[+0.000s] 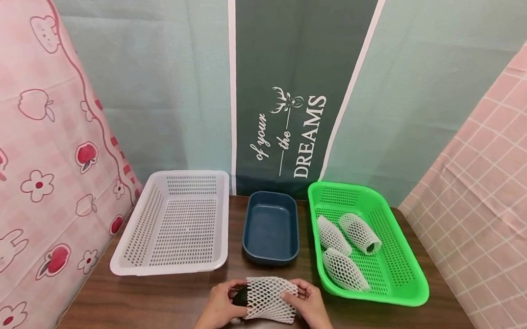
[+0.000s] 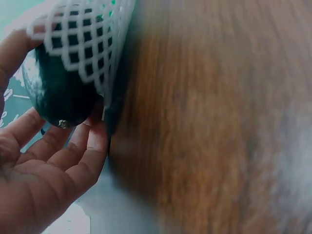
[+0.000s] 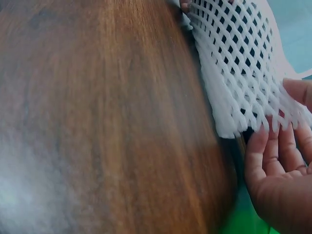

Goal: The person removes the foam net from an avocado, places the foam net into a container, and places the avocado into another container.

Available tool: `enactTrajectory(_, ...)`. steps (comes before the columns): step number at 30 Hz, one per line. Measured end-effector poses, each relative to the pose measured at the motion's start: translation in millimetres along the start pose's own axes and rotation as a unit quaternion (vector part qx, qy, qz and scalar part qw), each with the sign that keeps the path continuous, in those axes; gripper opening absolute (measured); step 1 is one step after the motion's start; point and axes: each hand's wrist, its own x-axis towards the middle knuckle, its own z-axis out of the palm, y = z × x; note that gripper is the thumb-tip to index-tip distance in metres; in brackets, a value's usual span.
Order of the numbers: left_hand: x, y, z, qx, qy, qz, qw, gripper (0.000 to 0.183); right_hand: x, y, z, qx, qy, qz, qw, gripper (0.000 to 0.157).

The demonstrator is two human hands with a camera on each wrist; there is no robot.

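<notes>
A white foam net sleeve [image 1: 269, 302] covers most of a glossy, dark green fruit [image 2: 63, 100], which looks like an avocado. The fruit's rounded end, with a small pale stem scar, sticks out on the left. My left hand [image 1: 219, 304] holds that bare end, its thumb and fingers around it at the net's edge. At the opposite end, my right hand [image 1: 309, 304] pinches the net's loose rim between thumb and fingers. In the right wrist view the net's right part [image 3: 243, 92] hangs slack, with its open edge at the fingertips [image 3: 261, 136].
A green basket [image 1: 401, 239] on the right holds three net-wrapped items [image 1: 359, 232]. Behind the hands stands a dark blue tray [image 1: 271, 226], with a white perforated basket [image 1: 186, 220] to its left. All stand on a brown wooden table [image 1: 164, 302], with printed cloths hanging around it.
</notes>
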Motion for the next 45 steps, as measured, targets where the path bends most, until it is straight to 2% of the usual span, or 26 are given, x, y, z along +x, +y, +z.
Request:
enactTrajectory(4,0.4,-1.1,0.6,0.012,0.020,0.012,0.9997,0.052,1,2,-2.7,-0.011,0.005,-0.007,1.000,0.046)
enactTrajectory(6,1.4,-1.3,1.6,0.021,0.025,0.013,0.9994,0.052,1,3,-4.5,-0.011,-0.020,-0.021,1.000,0.056)
enactTrajectory(8,2.3,-1.8,2.7,0.028,0.027,0.012,0.9992,0.053,0,5,-6.3,-0.001,-0.064,-0.037,0.997,0.063)
enactTrajectory(11,2.4,-2.3,3.6,0.026,0.032,0.008,0.9991,0.052,-1,7,-8.3,-0.003,-0.129,-0.065,0.989,0.054)
enactTrajectory(14,0.6,-2.9,3.4,0.018,0.032,0.004,0.9993,0.051,-3,8,-8.8,-0.024,-0.148,-0.079,0.986,0.034)
enactTrajectory(17,-2.3,-2.1,1.4,0.003,0.032,-0.009,0.9994,0.049,-4,8,-6.9,-0.049,-0.109,-0.079,0.990,0.027)
enactTrajectory(21,-8.7,-1.9,-3.5,-0.028,0.032,-0.031,0.9986,0.052,-6,7,-3.3,-0.043,-0.026,-0.073,0.996,0.033)
enactTrajectory(23,-12.1,-2.6,-7.2,-0.051,0.029,-0.033,0.9977,0.054,-7,7,-2.9,-0.023,0.000,-0.080,0.997,0.036)
enactTrajectory(29,-21.6,-7.5,-18.0,-0.132,0.017,-0.033,0.9906,0.058,-11,5,-3.6,0.038,-0.002,-0.101,0.994,0.047)
enactTrajectory(34,-29.3,-7.1,-23.9,-0.188,0.023,-0.035,0.9813,0.061,-14,-6,2.6,0.011,0.017,-0.133,0.991,0.046)
enactTrajectory(37,-32.4,-3.2,-27.5,-0.206,0.034,-0.015,0.9779,0.060,-14,-17,8.1,0.004,0.033,-0.168,0.985,0.047)
enactTrajectory(40,-33.6,2.4,-31.5,-0.198,0.050,0.022,0.9787,0.057,-12,-29,13.4,0.022,0.055,-0.191,0.980,0.048)
enactTrajectory(45,-29.5,13.1,-38.1,-0.163,0.092,0.097,0.9777,0.057,-4,-42,19.7,0.047,0.104,-0.190,0.975,0.050)
